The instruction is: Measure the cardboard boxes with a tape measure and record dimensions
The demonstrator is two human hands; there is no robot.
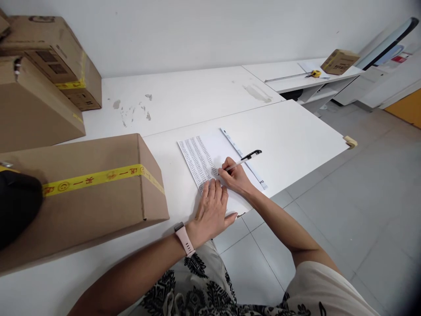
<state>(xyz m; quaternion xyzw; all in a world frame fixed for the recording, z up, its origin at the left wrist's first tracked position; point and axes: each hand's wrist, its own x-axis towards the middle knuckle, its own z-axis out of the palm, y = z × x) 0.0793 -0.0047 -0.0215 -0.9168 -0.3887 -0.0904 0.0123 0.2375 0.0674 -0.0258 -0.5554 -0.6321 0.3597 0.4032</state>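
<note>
A printed sheet of paper (200, 153) with dense columns of text lies on the white table (289, 136) near its front edge. My left hand (210, 210) rests flat on the sheet's lower part, fingers stretched out; a pink watch sits on that wrist. My right hand (235, 175) is closed around a pen (245, 159) with a black cap end, its tip touching the printed columns. A narrow printed strip (243, 158) lies along the sheet's right side, under the pen.
A large cardboard box (98, 193) with yellow tape stands to the left of the paper, with more boxes (49, 61) stacked behind it. A black object (16, 206) is at the far left. A farther table holds a small box (340, 60) and a yellow tape measure (315, 73).
</note>
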